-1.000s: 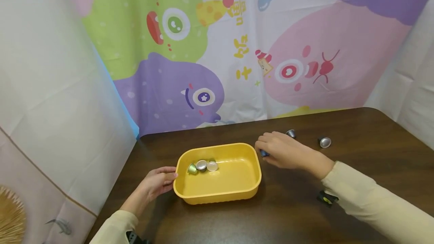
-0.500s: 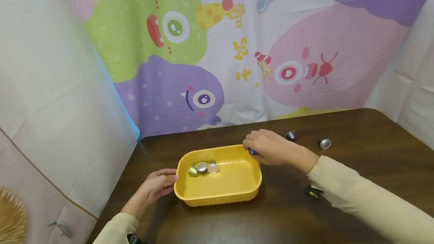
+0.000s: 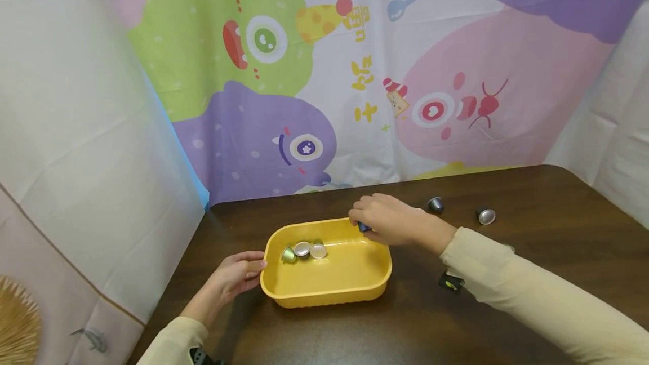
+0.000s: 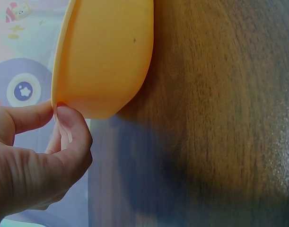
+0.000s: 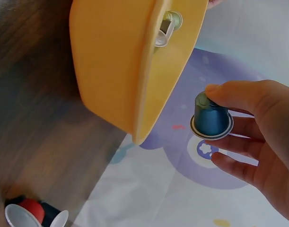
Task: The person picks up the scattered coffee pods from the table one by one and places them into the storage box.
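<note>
A yellow plastic bin stands on the dark wooden table. At its left end my left hand pinches the rim between thumb and finger, as the left wrist view shows up close. My right hand holds a blue coffee capsule by its base and rim, above the bin's far right corner. In the head view only a bit of that capsule shows under the fingers. Inside the bin, toward the left, lie a green capsule, a silver-lidded capsule and a pale-lidded capsule.
To the right on the table lie a dark capsule and another with its silver lid facing out. A red capsule shows among others in the right wrist view. A cartoon-print cloth hangs behind the table.
My right hand has moved left with the blue capsule, from beside the bin to over its far right corner. The left hand stays at the rim.
</note>
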`<control>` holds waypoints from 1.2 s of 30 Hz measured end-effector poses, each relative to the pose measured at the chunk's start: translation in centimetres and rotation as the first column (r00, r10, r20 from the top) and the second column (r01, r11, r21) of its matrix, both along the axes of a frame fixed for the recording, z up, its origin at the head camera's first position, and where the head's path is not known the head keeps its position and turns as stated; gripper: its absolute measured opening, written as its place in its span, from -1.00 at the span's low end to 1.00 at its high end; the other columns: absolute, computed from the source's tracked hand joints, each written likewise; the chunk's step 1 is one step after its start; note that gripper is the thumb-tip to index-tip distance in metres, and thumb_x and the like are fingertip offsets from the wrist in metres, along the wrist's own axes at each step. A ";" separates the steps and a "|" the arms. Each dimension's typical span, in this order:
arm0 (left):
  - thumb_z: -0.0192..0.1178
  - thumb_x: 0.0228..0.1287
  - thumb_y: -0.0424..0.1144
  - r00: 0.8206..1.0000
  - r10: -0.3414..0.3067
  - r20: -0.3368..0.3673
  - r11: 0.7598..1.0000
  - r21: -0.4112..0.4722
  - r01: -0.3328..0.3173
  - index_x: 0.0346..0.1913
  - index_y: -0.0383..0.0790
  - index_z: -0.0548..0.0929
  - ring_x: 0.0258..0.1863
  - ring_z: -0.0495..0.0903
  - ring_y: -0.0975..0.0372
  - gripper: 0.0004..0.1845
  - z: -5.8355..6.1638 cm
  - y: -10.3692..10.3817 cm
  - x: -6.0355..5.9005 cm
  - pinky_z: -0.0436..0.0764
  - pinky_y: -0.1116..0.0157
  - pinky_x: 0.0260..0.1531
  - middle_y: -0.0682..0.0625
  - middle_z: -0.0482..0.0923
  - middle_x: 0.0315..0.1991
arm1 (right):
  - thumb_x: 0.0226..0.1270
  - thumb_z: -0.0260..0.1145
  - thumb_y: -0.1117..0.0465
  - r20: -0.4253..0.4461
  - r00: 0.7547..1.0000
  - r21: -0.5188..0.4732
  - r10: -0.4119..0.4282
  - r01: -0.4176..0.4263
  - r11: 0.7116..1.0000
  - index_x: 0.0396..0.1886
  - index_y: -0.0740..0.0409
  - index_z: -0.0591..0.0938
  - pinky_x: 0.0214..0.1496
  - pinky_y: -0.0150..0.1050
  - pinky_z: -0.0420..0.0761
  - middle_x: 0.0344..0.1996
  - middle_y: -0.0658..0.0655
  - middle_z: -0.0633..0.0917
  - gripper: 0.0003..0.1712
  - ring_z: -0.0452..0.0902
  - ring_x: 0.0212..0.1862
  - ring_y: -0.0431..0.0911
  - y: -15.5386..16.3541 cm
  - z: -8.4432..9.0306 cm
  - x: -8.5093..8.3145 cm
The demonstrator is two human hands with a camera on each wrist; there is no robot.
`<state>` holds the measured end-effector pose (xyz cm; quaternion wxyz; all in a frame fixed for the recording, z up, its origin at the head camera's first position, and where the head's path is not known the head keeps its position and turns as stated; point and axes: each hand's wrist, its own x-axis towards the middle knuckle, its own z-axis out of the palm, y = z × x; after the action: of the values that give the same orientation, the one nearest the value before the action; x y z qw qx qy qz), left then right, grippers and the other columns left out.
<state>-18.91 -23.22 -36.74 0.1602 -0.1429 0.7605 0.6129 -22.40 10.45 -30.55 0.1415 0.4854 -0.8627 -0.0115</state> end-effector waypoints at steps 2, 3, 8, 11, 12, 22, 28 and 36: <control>0.19 0.28 -0.35 1.000 0.001 -0.001 1.000 0.001 -0.001 0.22 -0.46 0.41 -0.28 0.60 0.21 -0.53 0.0 0.0 0.0 0.68 0.24 -0.13 -0.15 0.61 -0.09 | 0.14 0.41 0.21 0.014 1.000 0.018 -0.005 0.005 1.000 -0.23 0.07 0.60 -0.17 -0.24 0.53 -0.37 -0.02 0.62 -0.79 0.49 -0.26 -0.12 -0.4 0.1 -0.2; 0.19 0.28 -0.36 1.000 0.002 -0.002 1.000 0.002 -0.002 0.22 -0.46 0.41 -0.28 0.61 0.21 -0.53 0.1 0.0 0.0 0.68 0.23 -0.12 -0.16 0.61 -0.09 | 0.15 0.40 0.20 0.018 1.000 0.029 -0.009 0.008 1.000 -0.22 0.07 0.60 -0.16 -0.24 0.54 -0.36 -0.02 0.62 -0.79 0.49 -0.26 -0.12 -0.6 0.2 -0.2; 0.19 0.28 -0.36 1.000 -0.005 -0.006 1.000 0.006 0.005 0.22 -0.47 0.41 -0.27 0.60 0.20 -0.53 0.0 0.0 0.0 0.68 0.21 -0.10 -0.16 0.60 -0.09 | 0.16 0.39 0.18 0.037 0.999 0.056 -0.014 0.012 0.998 -0.21 0.05 0.60 -0.15 -0.24 0.54 -0.35 -0.03 0.62 -0.80 0.49 -0.27 -0.13 -1.6 0.3 -0.7; 0.19 0.28 -0.36 1.000 -0.002 -0.005 1.000 0.001 0.002 0.21 -0.46 0.42 -0.28 0.60 0.21 -0.53 0.0 0.0 -0.1 0.68 0.23 -0.12 -0.16 0.60 -0.10 | 0.17 0.38 0.20 0.073 0.997 0.048 -0.006 0.002 0.999 -0.21 0.06 0.61 -0.15 -0.25 0.55 -0.34 -0.02 0.63 -0.81 0.50 -0.28 -0.14 -2.1 0.4 -1.0; 0.19 0.28 -0.36 1.000 0.004 -0.005 1.000 -0.001 -0.004 0.21 -0.45 0.43 -0.28 0.60 0.21 -0.54 0.0 0.0 -0.1 0.69 0.24 -0.13 -0.16 0.60 -0.10 | 0.17 0.38 0.21 0.086 0.996 0.047 -0.005 0.001 0.999 -0.21 0.06 0.61 -0.15 -0.25 0.56 -0.34 -0.01 0.63 -0.81 0.50 -0.28 -0.14 -2.3 0.4 -1.2; 0.18 0.29 -0.37 1.000 -0.005 -0.014 1.000 0.011 0.005 0.21 -0.48 0.42 -0.30 0.60 0.21 -0.54 0.0 0.0 0.1 0.68 0.26 -0.16 -0.12 0.61 -0.15 | 0.20 0.35 0.23 0.236 0.970 0.087 -0.050 0.031 0.996 -0.16 0.10 0.62 -0.16 -0.27 0.57 -0.26 0.03 0.67 -0.80 0.51 -0.26 -0.14 -4.2 0.5 -2.2; 0.15 0.30 -0.38 1.000 -0.018 -0.021 1.000 0.015 0.018 0.21 -0.49 0.41 -0.30 0.60 0.23 -0.55 -0.1 0.0 0.1 0.67 0.30 -0.20 -0.11 0.61 -0.17 | 0.23 0.33 0.23 0.286 0.954 0.130 -0.088 0.052 0.990 -0.14 0.09 0.62 -0.10 -0.26 0.59 -0.20 0.03 0.69 -0.80 0.54 -0.20 -0.15 -5.5 0.2 -2.6; 0.14 0.30 -0.38 0.999 -0.023 -0.034 1.000 0.011 0.023 0.20 -0.49 0.41 -0.31 0.61 0.24 -0.56 -0.3 -0.1 0.1 0.67 0.31 -0.21 -0.09 0.63 -0.20 | 0.23 0.30 0.25 0.349 0.926 0.205 -0.147 0.078 0.976 -0.16 0.12 0.62 -0.19 -0.30 0.52 -0.25 0.02 0.67 -0.82 0.43 -0.30 -0.19 -7.3 -0.4 -2.8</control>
<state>-18.80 -23.30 -37.04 0.1552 -0.1231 0.7612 0.6175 -25.22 3.14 -30.94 -0.0669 0.4398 -0.8955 -0.0111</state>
